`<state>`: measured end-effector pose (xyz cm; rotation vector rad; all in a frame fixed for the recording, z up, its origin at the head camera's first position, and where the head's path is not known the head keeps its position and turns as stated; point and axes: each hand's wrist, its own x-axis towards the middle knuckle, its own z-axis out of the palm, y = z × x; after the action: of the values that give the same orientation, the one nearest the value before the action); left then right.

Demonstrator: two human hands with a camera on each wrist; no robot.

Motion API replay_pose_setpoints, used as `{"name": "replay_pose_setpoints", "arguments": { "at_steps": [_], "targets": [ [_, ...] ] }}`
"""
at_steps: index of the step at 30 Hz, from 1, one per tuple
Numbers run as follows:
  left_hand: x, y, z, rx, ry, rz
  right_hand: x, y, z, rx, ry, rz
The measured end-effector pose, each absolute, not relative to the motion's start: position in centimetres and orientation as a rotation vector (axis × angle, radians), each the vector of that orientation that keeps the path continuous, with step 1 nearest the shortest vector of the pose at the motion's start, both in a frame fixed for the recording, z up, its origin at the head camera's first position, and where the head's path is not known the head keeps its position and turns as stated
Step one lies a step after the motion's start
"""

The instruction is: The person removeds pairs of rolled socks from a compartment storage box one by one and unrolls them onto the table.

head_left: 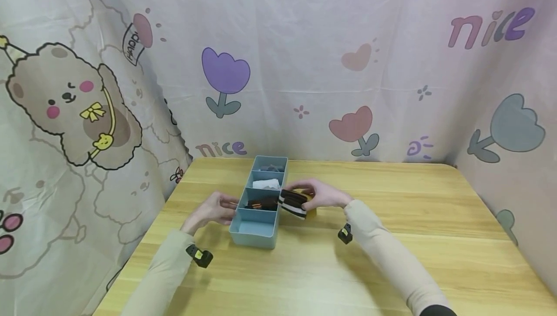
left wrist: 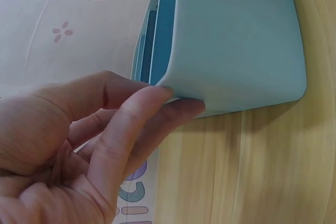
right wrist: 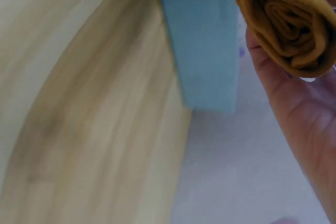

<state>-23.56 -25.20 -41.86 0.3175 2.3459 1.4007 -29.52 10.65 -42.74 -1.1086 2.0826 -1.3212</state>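
A long light-blue divided box (head_left: 254, 241) stands on the table. At its left wall, my left hand (head_left: 216, 208) holds the near corner; in the left wrist view, the thumb and fingers (left wrist: 152, 98) pinch about the rim. Just right of the box, my right hand (head_left: 324, 194) grips rolled cloth that looks like socks: a dark roll with white stripes (head_left: 292, 204) and a mustard roll (right wrist: 294, 30). Whether these are separate rolls I cannot tell. Inside the box lie a dark item with orange marks (head_left: 261, 203), a white cloth (head_left: 266, 184) and a greyish item (head_left: 271, 168).
The wooden table (head_left: 391, 258) reaches back to a printed curtain (head_left: 296, 40) behind and at both sides. Dividers split the box into several compartments. A small black camera (head_left: 200, 256) is strapped to each wrist.
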Motion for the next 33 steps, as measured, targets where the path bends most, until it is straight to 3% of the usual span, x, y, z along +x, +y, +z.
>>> {"name": "replay_pose_setpoints", "arguments": {
  "at_steps": [11,16,20,28,33],
  "targets": [
    [-23.1,-25.1,-41.6,0.326,2.37,1.384,-31.1,16.0,-47.3,-0.964,2.208,-1.389],
    [-22.5,-23.3,-40.5,0.332,2.662,1.065,-30.9,17.0,-48.4,-0.843,2.279,-1.376],
    [-22.1,-19.7,-39.7,0.346,2.953,0.878,-30.8,17.3,-49.0,-0.816,2.271,-1.403],
    [-21.3,-10.3,-40.8,0.594,2.884,1.342,-30.5,17.9,-49.3,-0.804,2.31,-1.383],
    [-21.3,-5.9,-43.3,0.5,2.699,1.492,-30.3,18.2,-49.6,-0.767,2.278,-1.433]
  ]
}}
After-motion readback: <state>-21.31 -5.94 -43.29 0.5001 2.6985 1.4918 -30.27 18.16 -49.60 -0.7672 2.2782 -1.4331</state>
